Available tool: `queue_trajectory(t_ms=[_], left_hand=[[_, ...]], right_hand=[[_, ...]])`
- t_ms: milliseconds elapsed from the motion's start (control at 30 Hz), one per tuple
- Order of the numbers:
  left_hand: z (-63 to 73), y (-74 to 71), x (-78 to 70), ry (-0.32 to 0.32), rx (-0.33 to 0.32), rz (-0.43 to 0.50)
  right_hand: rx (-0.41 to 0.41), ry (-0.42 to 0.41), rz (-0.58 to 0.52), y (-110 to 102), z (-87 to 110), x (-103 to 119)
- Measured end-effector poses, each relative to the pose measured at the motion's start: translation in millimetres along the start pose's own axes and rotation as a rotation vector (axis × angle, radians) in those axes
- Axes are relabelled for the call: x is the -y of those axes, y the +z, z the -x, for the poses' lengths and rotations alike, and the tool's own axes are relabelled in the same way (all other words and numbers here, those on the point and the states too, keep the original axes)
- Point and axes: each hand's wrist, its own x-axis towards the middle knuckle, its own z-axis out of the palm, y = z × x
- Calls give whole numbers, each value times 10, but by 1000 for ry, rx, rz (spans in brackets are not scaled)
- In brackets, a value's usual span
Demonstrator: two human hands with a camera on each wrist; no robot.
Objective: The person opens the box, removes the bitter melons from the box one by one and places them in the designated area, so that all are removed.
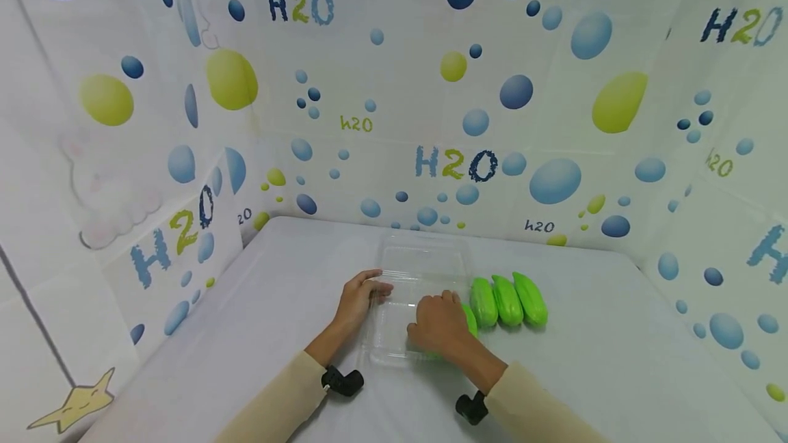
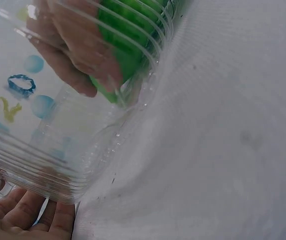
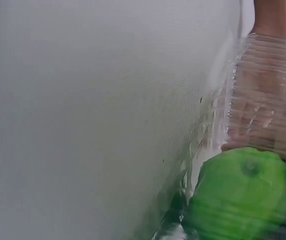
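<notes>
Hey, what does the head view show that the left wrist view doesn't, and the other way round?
Only the head view shows the three shiny bright-green, elongated, gourd-like pieces lined up right of the clear ribbed plastic container, plus the beige sleeves and black wrist cameras.

Only the left wrist view shows, through the container wall, the right hand's fingers beside the tapered end of the green piece inside.

Both show the container, that inside piece, part of each hand, the left hand at the container's side, and the blue-dotted white backdrop.
</notes>
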Motion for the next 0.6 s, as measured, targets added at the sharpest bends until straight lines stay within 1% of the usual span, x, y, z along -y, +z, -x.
queue_trajectory(t_ms=[133,333,467,600], left_hand=[[-25,6,61,10,-23,-5],[-18,6,48,13,-21,-28],[-16,9,33,10,-29,-33],[-11,17,40,9,-24,-20]], right_hand=[[17,12,27,24,-13,14],[-4,15,78,76,-35,49],[-45,-16,105,109,-45,64],[-85,-69,180,132,-40,65]])
